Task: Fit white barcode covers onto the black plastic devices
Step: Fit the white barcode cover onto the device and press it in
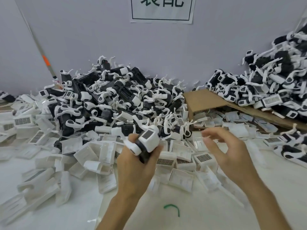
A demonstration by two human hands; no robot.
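My left hand grips a black plastic device with white parts, held up at centre above the table. My right hand hovers just to its right, fingers spread and loosely curved, holding nothing and blurred. Loose white barcode covers lie scattered under and around both hands. A big heap of black-and-white devices rises behind them against the wall.
A second heap of devices sits at the right on a flattened cardboard sheet, with more covers beneath it. More covers spread across the left of the white table. A green tie lies near the front edge. A paper sign hangs on the wall.
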